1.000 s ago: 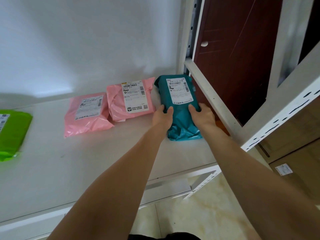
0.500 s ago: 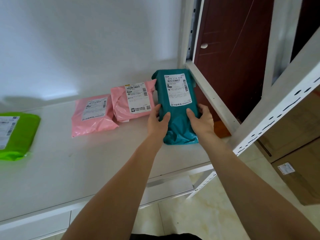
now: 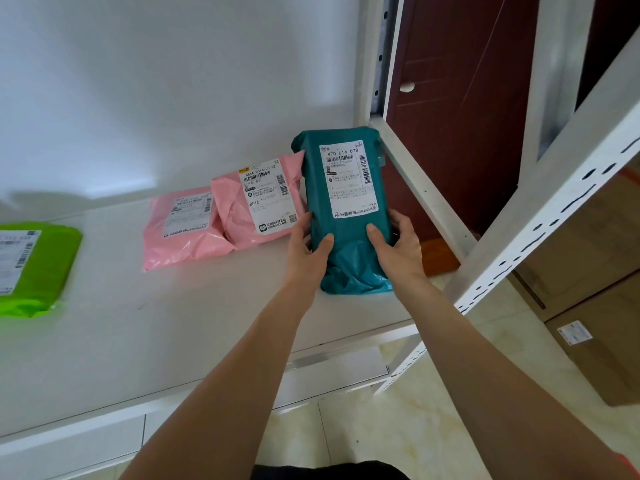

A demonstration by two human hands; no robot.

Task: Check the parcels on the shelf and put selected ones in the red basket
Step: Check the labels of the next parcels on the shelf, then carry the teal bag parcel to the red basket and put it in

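Both hands were clamped on the teal parcel [image 3: 341, 216] at this point: left hand [image 3: 306, 252] on its left edge, right hand [image 3: 398, 249] on the right edge, thumbs laid over the front and fingers wrapped behind. It stood tipped up at the right end of the shelf [image 3: 138, 341], bottom end apparently resting on the board, top end close to the frame rail [image 3: 415, 188]. Holding it low down by the sides made sense, since that left the label [image 3: 348, 178] uncovered and facing the camera, so my guess is the person was reading it to decide whether it goes in the basket.

Two pink parcels sat right beside it, the nearer pink one [image 3: 256, 202] just about touching the teal one and overlapping the farther pink one [image 3: 180, 230]. A green parcel [image 3: 34, 268] lay well apart at the left edge. All were label-up, presumably for easy checking.

No red basket anywhere in view, so nothing visibly sorted yet.
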